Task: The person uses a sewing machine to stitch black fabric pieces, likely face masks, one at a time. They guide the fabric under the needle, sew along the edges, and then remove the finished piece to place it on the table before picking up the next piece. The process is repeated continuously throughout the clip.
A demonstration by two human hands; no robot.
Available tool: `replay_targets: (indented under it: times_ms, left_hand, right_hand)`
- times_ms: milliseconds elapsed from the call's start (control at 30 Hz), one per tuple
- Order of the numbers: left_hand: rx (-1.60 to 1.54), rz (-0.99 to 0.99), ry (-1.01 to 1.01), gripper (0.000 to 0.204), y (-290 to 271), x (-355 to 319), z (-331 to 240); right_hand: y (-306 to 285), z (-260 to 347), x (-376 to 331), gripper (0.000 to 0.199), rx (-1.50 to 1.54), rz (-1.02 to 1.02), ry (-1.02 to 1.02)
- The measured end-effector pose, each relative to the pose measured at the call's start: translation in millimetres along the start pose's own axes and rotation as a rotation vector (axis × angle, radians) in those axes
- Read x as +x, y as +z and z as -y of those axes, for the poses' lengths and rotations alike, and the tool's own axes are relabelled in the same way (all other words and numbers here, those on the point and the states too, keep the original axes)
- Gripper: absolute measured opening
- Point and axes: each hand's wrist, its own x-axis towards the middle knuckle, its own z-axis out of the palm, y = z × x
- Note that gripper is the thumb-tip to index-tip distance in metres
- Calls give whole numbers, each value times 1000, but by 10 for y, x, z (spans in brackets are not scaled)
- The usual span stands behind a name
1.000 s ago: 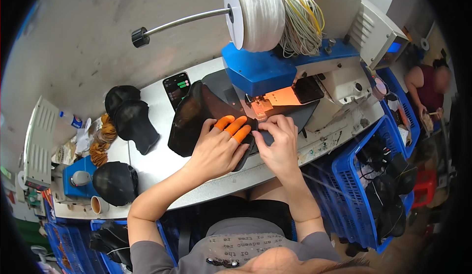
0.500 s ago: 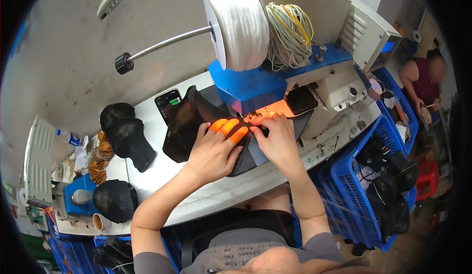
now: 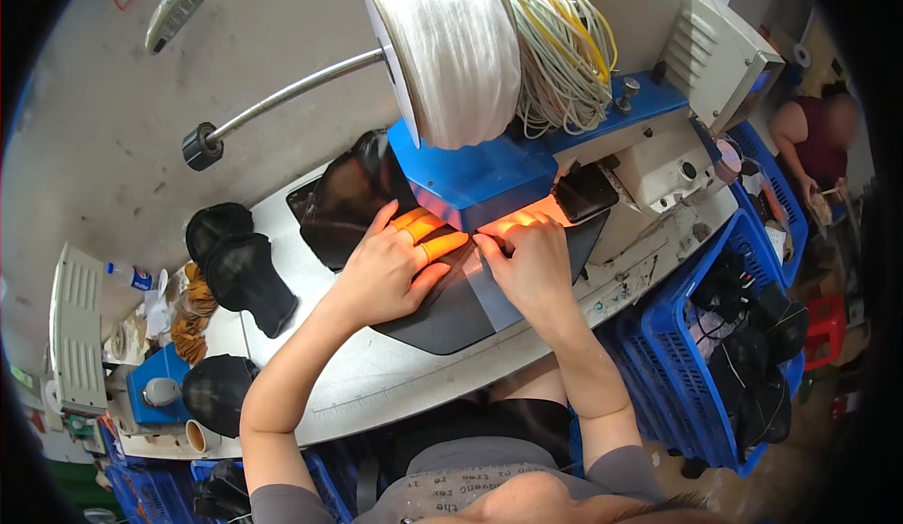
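Observation:
A thin black fabric piece (image 3: 350,195) with a moulded, cup-like bulge lies at the left of the blue machine head (image 3: 470,183). My left hand (image 3: 388,270), with orange covers on several fingers, rests on the fabric's near edge, fingers stretched and thumb apart. Close to the lit spot under the head, my right hand (image 3: 529,265) has thumb and forefinger drawn together at the fabric's edge. Its other fingers reach under the orange light. The exact contact point is hidden by the fingers and the machine head. Beneath both hands is a dark grey plate (image 3: 442,322).
A large white thread spool (image 3: 447,54) and coiled cables (image 3: 564,63) sit above the machine. More black moulded pieces (image 3: 246,275) lie on the white table (image 3: 329,373) at left. One phone (image 3: 585,192) rests at right. A blue crate (image 3: 691,373) holds black pieces; a co-worker (image 3: 818,143) sits beyond.
The black fabric has shifted away from me and now covers much of the phone at left. More of the grey plate shows. My left hand has moved slightly left; the view has shifted a little.

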Motion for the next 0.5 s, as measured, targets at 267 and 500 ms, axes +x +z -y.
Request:
replay_targets:
  times_ms: [267, 500]
  left_hand:
    - [-99, 66, 51, 35, -40, 74, 238]
    - [-4, 19, 95, 33, -56, 100, 221]
  right_hand:
    - [-27, -10, -16, 17, 19, 7, -1]
    - [-75, -40, -103, 8, 134, -130, -3]
